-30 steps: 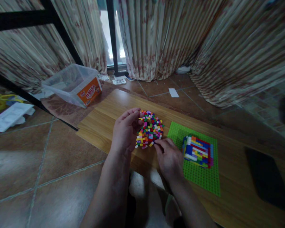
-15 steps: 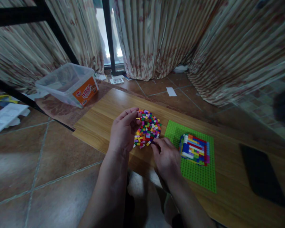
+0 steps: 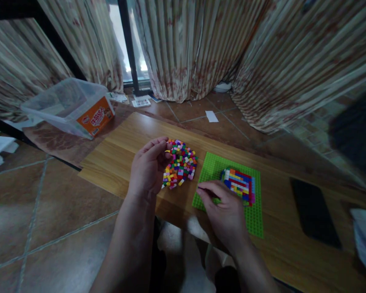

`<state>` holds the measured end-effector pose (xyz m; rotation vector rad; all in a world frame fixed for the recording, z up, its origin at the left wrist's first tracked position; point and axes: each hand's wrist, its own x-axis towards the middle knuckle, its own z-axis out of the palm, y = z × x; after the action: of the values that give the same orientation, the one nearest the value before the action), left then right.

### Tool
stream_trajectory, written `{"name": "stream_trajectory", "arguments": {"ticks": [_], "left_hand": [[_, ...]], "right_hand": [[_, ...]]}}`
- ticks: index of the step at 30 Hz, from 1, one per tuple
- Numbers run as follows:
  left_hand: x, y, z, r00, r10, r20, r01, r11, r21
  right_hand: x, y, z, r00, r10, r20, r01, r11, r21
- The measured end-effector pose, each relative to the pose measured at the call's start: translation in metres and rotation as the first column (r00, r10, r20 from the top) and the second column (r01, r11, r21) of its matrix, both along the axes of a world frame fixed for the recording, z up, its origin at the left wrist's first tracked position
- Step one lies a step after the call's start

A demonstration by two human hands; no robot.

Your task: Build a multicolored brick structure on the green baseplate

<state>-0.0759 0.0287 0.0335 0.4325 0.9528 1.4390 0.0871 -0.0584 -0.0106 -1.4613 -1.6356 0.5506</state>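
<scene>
Head view: a layered brick block (image 3: 241, 183) stands on the green baseplate (image 3: 253, 224); many loose bricks (image 3: 183, 165), unplaced, lie left on the table (image 3: 110, 154). Right hand (image 3: 227, 209) seems pinched on a small dark brick (image 3: 199, 189); left hand (image 3: 146, 169), grip unclear, curls beside them.

The baseplate (image 3: 255, 223) is green; the bricks (image 3: 183, 162), multicoloured; the curtains (image 3: 187, 49), reddish-patterned beige.

On the table (image 3: 110, 154), toy bricks (image 3: 183, 161) lie left of a baseplate (image 3: 253, 223) bearing a brick build (image 3: 242, 183). A bin (image 3: 94, 118) stands left of the table.
</scene>
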Motion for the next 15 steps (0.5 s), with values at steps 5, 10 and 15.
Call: {"name": "stream_trajectory", "arguments": {"ticks": [5,10,15], "left_hand": [[0.003,0.000,0.000,1.000,-0.004,-0.014,0.004,1.000,0.009],[0.007,0.000,-0.001,1.000,-0.007,-0.028,0.007,1.000,0.006],[0.011,-0.001,-0.002,0.999,-0.019,-0.032,0.020,1.000,0.020]], "right_hand": [[0.056,-0.015,0.013,0.978,-0.193,-0.074,0.184,0.976,-0.114],[0.110,-0.025,0.020,0.930,-0.333,0.157,0.363,0.901,-0.237],[0.122,-0.029,0.022,0.895,-0.300,0.332,0.387,0.891,-0.239]]}}
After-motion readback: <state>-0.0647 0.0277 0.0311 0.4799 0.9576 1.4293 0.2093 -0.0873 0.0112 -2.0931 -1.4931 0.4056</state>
